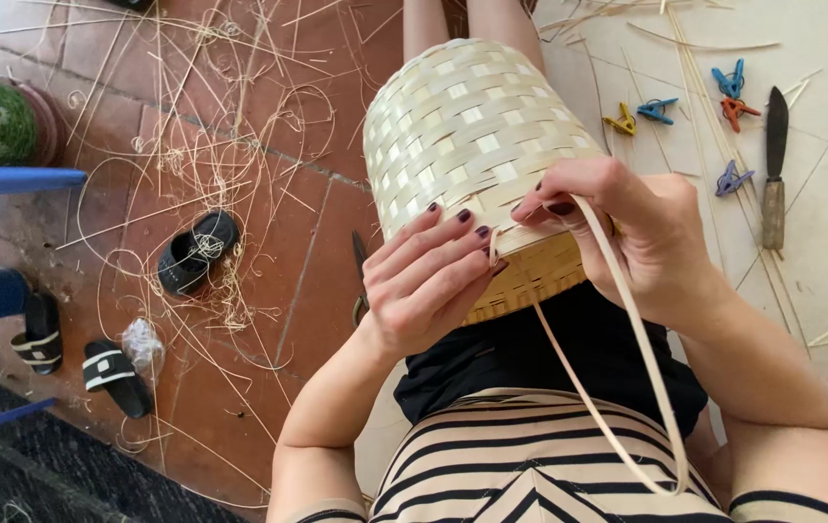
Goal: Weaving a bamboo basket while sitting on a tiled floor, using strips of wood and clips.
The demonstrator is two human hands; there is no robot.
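A pale woven bamboo basket (467,131) lies upside down on my lap, its rim toward me. My left hand (429,281) presses against the rim, fingers closed on the rim band. My right hand (637,232) pinches a long thin bamboo strip (642,358) at the rim; the strip loops down over my striped top and back up to the basket's edge.
Loose bamboo shavings (220,145) litter the red tile floor at left, with a black shoe (196,254) and sandals (116,376). On the pale mat at right lie several coloured clips (656,109) and a knife (774,169). Scissors (360,276) lie beside my left wrist.
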